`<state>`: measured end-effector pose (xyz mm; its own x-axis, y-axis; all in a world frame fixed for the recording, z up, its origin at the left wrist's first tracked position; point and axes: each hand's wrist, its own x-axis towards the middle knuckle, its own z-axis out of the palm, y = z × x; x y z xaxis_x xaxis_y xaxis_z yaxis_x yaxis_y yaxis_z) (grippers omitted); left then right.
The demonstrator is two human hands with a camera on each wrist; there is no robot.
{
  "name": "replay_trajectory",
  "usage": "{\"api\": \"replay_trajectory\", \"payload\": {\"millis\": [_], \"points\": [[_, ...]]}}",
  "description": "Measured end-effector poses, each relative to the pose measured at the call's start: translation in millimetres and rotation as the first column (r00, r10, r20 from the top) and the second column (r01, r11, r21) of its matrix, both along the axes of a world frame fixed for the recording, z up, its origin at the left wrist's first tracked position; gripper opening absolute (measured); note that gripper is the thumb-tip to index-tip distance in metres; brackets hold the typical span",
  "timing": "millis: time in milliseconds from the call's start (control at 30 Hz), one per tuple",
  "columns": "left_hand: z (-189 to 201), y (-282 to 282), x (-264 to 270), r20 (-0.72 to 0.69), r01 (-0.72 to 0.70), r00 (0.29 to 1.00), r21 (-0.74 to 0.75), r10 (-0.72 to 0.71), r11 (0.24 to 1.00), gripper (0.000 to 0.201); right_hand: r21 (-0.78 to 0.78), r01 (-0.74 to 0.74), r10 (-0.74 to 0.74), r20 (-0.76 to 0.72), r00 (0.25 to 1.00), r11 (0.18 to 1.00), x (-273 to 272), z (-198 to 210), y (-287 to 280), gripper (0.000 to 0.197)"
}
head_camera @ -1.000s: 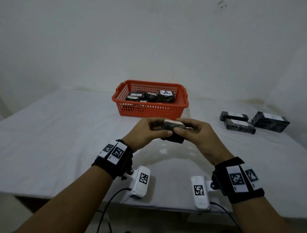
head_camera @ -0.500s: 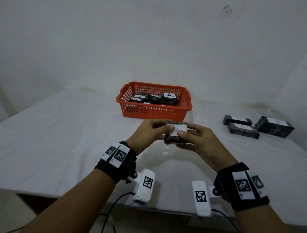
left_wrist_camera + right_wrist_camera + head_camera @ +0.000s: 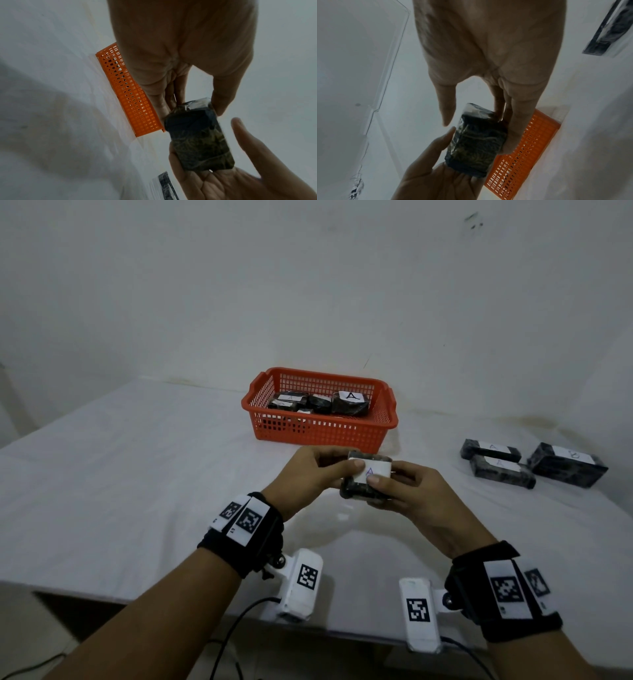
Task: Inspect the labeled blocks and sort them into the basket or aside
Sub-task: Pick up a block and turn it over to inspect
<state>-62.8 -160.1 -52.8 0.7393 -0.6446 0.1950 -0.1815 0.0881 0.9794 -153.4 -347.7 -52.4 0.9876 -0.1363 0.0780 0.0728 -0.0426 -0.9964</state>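
Note:
Both hands hold one dark block (image 3: 368,475) above the white table, its white label with a blue "A" turned up toward me. My left hand (image 3: 315,474) pinches its left end, thumb on the label. My right hand (image 3: 404,491) grips the right end with the thumb on the front. The wrist views show the block's dark wrapped underside (image 3: 197,136) (image 3: 476,146) between the fingers. An orange basket (image 3: 318,433) just beyond the hands holds several dark blocks, one labeled "A" (image 3: 351,402).
Three dark labeled blocks (image 3: 493,450) (image 3: 500,470) (image 3: 568,463) lie on the table at the right. A white wall rises behind the basket. The table's front edge (image 3: 171,601) runs under my forearms, with cables hanging below it.
The block has been turned in my hands so its white "A" label now faces up toward me. Both hands stayed in front of the basket.

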Motion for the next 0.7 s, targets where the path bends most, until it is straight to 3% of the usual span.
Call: {"api": "replay_trajectory", "payload": {"millis": [67,233,433,600,700], "points": [[0.1,1.5,0.2,-0.019,0.027,0.999,0.003,-0.027,1.000,0.034,-0.017,0.011,-0.010,0.024,1.000,1.000,-1.7,-1.0,-1.2,0.046],[3.4,2.4,1.1,0.087,0.028,0.996,0.058,-0.033,0.998,0.037,-0.007,0.011,-0.011,0.019,1.000,1.000,-5.0,1.2,-2.3,0.036],[6.7,-1.1,-2.0,0.107,0.016,0.994,0.055,-0.022,0.998,0.046,-0.059,0.055,-0.048,0.114,0.992,0.997,-8.7,1.4,-6.1,0.041],[5.2,-4.2,-2.9,0.143,0.028,0.989,0.056,-0.036,0.998,0.054,0.035,0.008,-0.007,-0.025,1.000,0.999,-8.5,5.7,-7.3,0.052],[2.7,-6.2,-4.7,0.143,0.041,0.988,0.076,-0.052,0.996,0.056,0.070,0.017,-0.014,-0.050,0.999,0.997,-7.1,5.6,-10.7,0.042]]}}
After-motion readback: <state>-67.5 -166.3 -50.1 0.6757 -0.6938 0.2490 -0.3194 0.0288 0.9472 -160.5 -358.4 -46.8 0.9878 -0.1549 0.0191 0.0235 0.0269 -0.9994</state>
